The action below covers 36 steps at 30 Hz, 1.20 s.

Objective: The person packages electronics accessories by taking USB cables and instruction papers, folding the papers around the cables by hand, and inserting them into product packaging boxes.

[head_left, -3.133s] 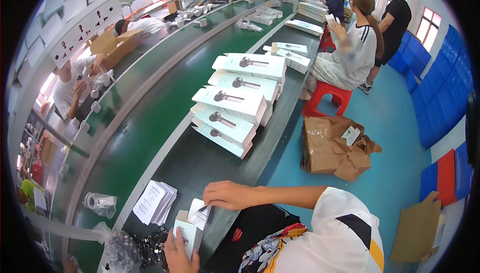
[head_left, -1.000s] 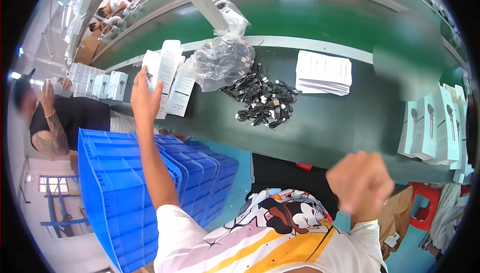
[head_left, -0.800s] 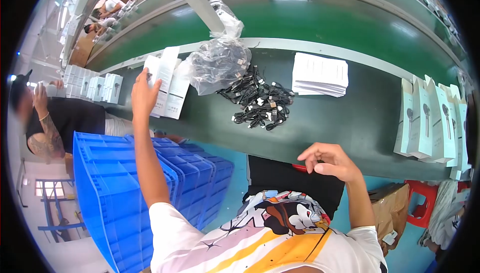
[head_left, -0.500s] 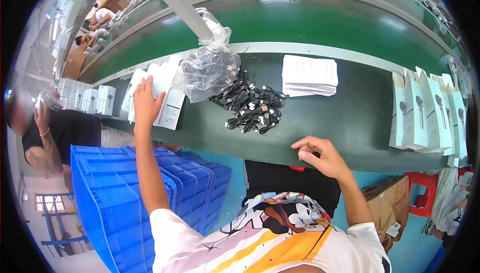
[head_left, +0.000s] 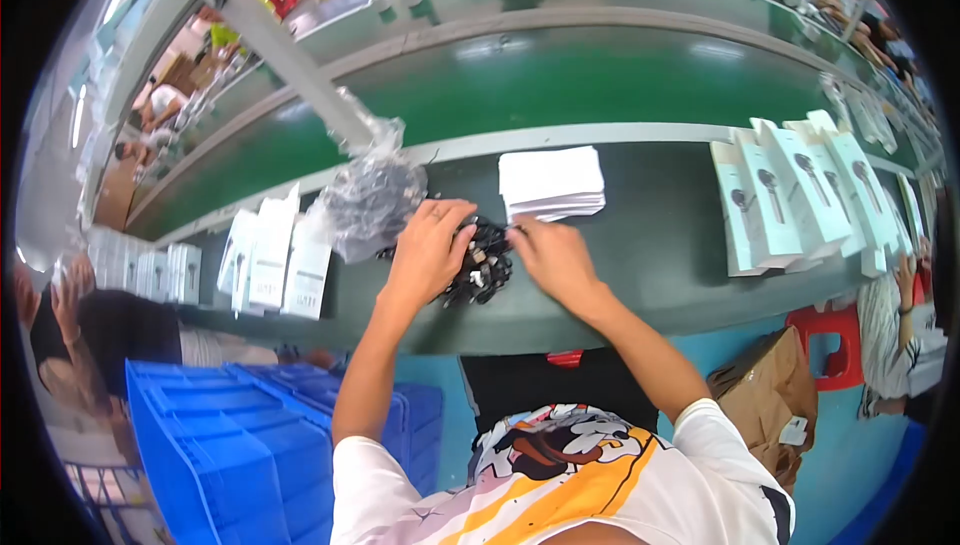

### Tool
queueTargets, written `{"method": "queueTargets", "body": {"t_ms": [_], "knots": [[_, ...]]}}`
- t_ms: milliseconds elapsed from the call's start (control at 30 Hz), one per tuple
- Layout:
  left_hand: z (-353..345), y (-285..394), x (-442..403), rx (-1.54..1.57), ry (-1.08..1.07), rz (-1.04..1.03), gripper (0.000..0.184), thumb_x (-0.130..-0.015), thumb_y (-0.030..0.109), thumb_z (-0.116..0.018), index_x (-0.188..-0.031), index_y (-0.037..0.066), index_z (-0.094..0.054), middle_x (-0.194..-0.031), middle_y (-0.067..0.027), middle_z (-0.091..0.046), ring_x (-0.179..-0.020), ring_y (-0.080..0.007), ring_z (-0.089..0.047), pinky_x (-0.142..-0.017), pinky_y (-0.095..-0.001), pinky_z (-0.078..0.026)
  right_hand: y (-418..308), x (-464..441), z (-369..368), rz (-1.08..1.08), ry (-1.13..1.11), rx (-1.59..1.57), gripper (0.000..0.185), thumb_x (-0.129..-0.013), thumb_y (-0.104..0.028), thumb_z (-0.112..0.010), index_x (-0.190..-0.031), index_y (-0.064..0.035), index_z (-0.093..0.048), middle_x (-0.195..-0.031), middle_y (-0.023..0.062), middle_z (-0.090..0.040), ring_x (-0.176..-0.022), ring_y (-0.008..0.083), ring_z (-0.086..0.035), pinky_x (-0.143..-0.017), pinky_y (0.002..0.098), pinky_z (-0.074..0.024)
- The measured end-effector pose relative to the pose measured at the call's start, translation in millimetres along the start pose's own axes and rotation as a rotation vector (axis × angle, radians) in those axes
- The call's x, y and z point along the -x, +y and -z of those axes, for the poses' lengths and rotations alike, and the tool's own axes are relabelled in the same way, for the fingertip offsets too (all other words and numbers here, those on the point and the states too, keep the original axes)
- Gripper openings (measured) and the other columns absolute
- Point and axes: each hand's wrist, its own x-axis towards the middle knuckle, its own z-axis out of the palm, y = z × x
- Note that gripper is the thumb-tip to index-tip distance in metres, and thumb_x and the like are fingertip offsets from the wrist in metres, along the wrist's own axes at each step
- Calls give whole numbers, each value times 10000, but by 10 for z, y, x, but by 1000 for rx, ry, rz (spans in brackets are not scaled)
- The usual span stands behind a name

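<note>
A pile of black cables (head_left: 486,267) with small plugs lies on the dark green worktop between my two hands. My left hand (head_left: 430,250) rests over the pile's left side, fingers stretched and thumb apart. At the right edge of the pile, my right hand (head_left: 556,261) touches the cables with its fingers slightly bent; its fingertips are partly hidden. Just behind my left hand sits a clear plastic bag (head_left: 368,207) with dark cables in it. A stack of white paper sheets (head_left: 552,183) lies beyond my right hand.
White boxes (head_left: 268,257) stand at the left, and more printed boxes (head_left: 785,195) stand in a row at the right. Blue crates (head_left: 215,445) are below on the left. A brown carton (head_left: 765,395) and red stool (head_left: 828,345) are at right. Other people sit on both sides.
My left hand has left the white boxes and moved right to the cables. My right hand has moved up to the pile. The left boxes now stand upright. The view has shifted.
</note>
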Motion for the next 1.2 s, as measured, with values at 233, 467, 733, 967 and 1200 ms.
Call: {"method": "queueTargets", "body": {"t_ms": [233,467,733,967,1200], "knots": [[-171,198,-195,84,42,-14,237,-880,64,-702,-1109,25,-655,-1184,-150,-667,-1110,-367,-601,-946,-450,-499,70,-47,-251,32,99,40,174,-949,-188,-631,-942,-14,-633,-826,207,-707,-739,410,-698,-657,515,-560],[-59,388,-642,117,0,-186,344,-866,106,-735,-1167,4,-601,-1280,-195,-598,-1200,-401,-540,-1007,-485,-459,-63,27,26,25,289,-108,103,-937,-115,-663,-977,-21,-680,-853,198,-698,-732,403,-676,-656,458,-538],[-415,229,-924,79,-186,-287,543,-877,177,-748,-1344,-21,-556,-1367,-205,-552,-1312,-396,-488,-1109,-473,-406,238,730,524,-164,140,-366,134,-974,-124,-656,-978,7,-685,-745,80,-675,-619,128,-615,-594,293,-480],[-449,256,-929,144,-203,-224,513,-887,168,-733,-1345,-3,-577,-1364,-190,-564,-1299,-386,-502,-1107,-460,-399,265,870,595,-217,94,-364,142,-980,-128,-648,-980,9,-689,-751,74,-676,-642,107,-614,-613,288,-491],[-463,221,-941,218,-153,-244,478,-836,132,-751,-1274,-10,-624,-1283,-229,-602,-1188,-426,-565,-1039,-476,-435,405,893,453,-17,176,-287,178,-988,-200,-639,-1001,-28,-686,-816,115,-692,-670,231,-654,-645,350,-512]]}}
